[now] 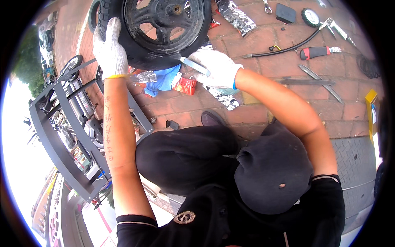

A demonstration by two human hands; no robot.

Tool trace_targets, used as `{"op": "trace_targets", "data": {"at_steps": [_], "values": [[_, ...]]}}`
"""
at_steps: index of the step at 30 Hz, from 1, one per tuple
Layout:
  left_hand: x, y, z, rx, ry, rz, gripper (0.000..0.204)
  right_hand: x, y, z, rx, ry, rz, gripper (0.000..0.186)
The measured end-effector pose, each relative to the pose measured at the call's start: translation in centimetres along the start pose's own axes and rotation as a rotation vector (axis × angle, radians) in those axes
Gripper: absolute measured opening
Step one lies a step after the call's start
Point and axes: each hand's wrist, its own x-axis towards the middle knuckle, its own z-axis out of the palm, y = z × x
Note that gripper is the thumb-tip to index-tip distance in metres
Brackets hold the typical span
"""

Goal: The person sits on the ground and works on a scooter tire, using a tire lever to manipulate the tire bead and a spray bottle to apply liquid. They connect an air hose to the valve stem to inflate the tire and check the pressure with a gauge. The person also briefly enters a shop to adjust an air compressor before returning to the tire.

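Observation:
A black tire on a dark spoked wheel rim (161, 43) stands before me at the top of the head view. My left hand (110, 53), in a white knitted glove with a yellow cuff, grips the tire's left edge, with the thumb on the sidewall. My right hand (218, 68), also in a white glove, is closed around a pale bluish-white stick (195, 66). The stick's tip is at the tire's lower right edge; whether it touches the rubber I cannot tell. Below the tire lie a blue cloth (163, 81) and a red packet (185, 85).
Foil packaging (238, 19) lies right of the wheel. Further right on the brick paving are a pressure gauge (310, 17) with a hose, a red-black handled tool (314, 52), crossed flat metal bars (323, 83) and a black pad (285, 13). A grey metal frame (61, 144) stands left.

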Motion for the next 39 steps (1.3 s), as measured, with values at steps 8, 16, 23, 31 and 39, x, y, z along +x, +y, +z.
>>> {"op": "trace_targets", "data": {"at_steps": [8,16,23,31,39], "values": [[0.2,-0.3,0.3,-0.015,0.011,0.02,0.065,-1.5,3.6,0.7,-0.08,0.099,0.123,0.054],[0.1,-0.9,0.4,-0.01,0.011,0.009,0.066,-1.5,3.8,-0.7,-0.078,0.089,0.294,0.048],[1.9,-7.5,-2.1,0.538,0.001,0.434,0.04,0.1,0.1,-1.1,-0.044,0.081,-0.054,0.06],[1.3,-6.7,-1.5,0.474,-0.023,0.376,0.046,3.8,-4.1,-2.9,0.066,0.005,-0.146,0.048],[1.0,-6.1,-1.7,0.589,-0.021,0.395,0.043,6.3,-5.4,-5.1,0.033,0.003,-0.169,0.061]]}}
